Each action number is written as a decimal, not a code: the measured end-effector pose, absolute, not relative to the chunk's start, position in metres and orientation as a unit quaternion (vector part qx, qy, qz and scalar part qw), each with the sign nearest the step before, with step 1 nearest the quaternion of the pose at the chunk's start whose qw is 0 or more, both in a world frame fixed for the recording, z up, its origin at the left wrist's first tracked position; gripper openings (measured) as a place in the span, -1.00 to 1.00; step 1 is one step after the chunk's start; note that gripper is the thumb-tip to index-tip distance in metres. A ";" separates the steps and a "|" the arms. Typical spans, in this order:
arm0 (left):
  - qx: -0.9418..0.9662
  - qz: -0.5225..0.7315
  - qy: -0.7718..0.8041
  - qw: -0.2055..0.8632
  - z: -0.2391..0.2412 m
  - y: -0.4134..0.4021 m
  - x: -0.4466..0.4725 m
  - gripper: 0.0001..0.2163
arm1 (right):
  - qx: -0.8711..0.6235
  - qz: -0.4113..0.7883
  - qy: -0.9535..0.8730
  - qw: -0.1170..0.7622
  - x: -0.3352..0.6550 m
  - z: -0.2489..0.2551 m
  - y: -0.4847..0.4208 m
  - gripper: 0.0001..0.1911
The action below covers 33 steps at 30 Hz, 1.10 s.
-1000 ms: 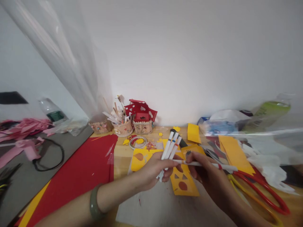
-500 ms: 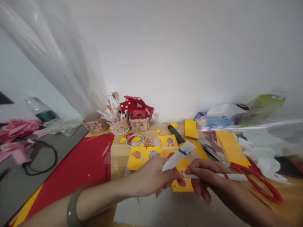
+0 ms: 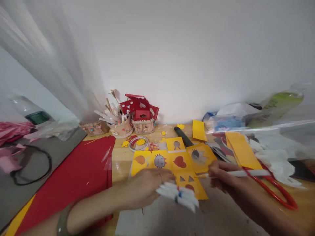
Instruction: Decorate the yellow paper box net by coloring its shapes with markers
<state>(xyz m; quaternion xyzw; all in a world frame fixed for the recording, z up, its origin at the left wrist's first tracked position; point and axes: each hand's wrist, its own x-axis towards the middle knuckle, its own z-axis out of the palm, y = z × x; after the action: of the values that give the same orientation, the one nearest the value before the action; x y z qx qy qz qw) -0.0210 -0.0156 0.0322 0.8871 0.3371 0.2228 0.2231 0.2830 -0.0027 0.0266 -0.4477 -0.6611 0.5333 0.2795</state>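
We can read no text here. The labels on the green bottle, right edge, and the water bottle, left edge, are blurred; the white markers show only colour bands.

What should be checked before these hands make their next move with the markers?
1. Left hand grips the bundle of markers: ok, though blurred.
2. Right hand holds the single marker: ok.
3. Cap on the single marker: cannot tell.
4. Yellow sheet lies flat on the table, with the hands at its near edge: ok.
5. Free space by the right hand: not ok, the red scissors lie close beside the single marker.
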 end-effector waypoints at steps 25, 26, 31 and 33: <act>0.943 0.208 0.258 -0.013 -0.011 -0.006 -0.005 -0.77 | -0.450 0.550 -0.654 0.259 0.210 -0.001 0.028 -0.73; 0.942 0.213 0.258 -0.009 -0.012 -0.007 -0.004 -0.76 | -0.455 0.552 -0.650 0.257 0.209 -0.001 0.028 -0.73; 0.939 0.218 0.265 -0.006 -0.011 -0.006 -0.003 -0.72 | -0.452 0.557 -0.648 0.258 0.209 0.000 0.027 -0.73; 0.942 0.207 0.263 -0.007 -0.010 -0.006 -0.003 -0.72 | -0.440 0.562 -0.653 0.253 0.210 0.000 0.027 -0.74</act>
<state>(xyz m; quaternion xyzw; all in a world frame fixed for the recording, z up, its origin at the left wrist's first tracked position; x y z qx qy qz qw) -0.0030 -0.0063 -0.0098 0.9423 0.2630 0.2069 -0.0067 0.2102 0.0266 -0.0002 -0.4401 -0.6532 0.5619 0.2526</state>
